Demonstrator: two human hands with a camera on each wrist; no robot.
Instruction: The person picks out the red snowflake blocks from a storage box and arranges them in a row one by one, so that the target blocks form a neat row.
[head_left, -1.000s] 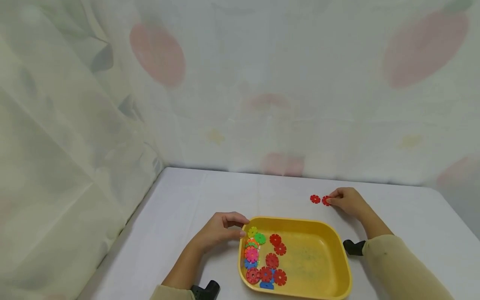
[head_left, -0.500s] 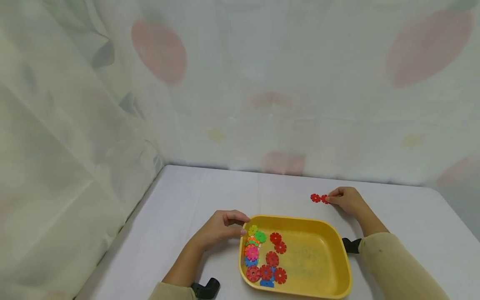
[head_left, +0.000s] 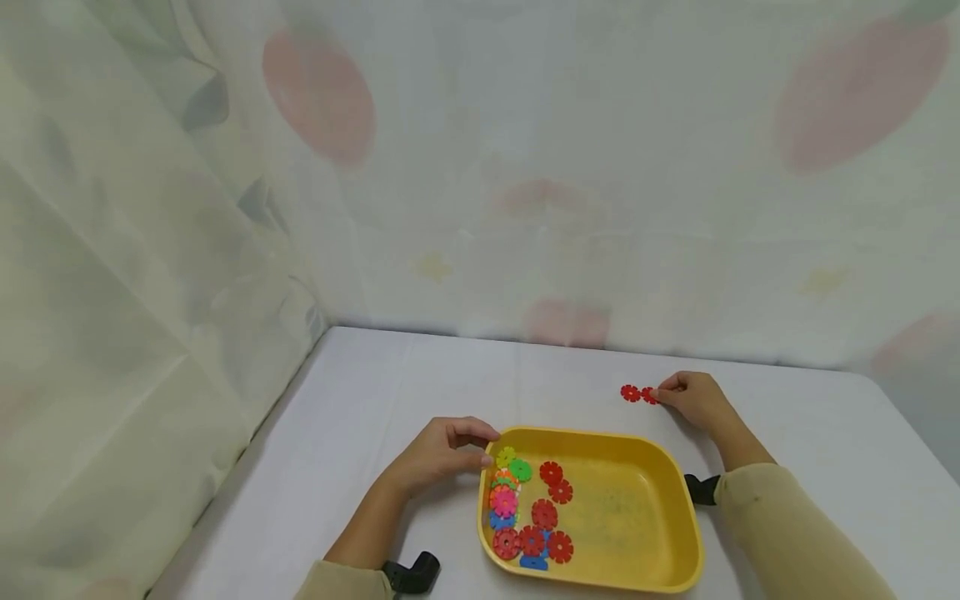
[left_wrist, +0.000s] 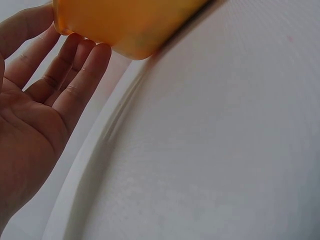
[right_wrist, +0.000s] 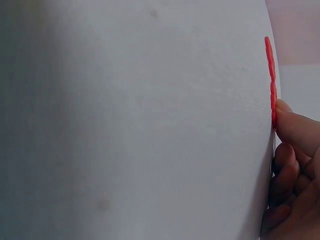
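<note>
A yellow tray (head_left: 660,492) lies on the white table, with several toothed plastic discs (head_left: 525,508) in red, green, pink, orange and blue heaped at its left end. My left hand (head_left: 487,447) holds the tray's far left corner; in the left wrist view the fingers (left_wrist: 80,60) lie against the tray's wall (left_wrist: 125,25). Beyond the tray, my right hand (head_left: 660,396) pinches a red disc (head_left: 649,395) flat on the table, right beside a second red disc (head_left: 630,392). The right wrist view shows both discs edge-on, the held disc (right_wrist: 273,102) under a fingertip (right_wrist: 287,117).
A pale printed curtain (head_left: 525,208) closes off the table's back and left sides. Black wrist-camera mounts (head_left: 408,575) sit at both sleeves. Bare white tabletop (head_left: 375,392) stretches left of and behind the tray, and to the right.
</note>
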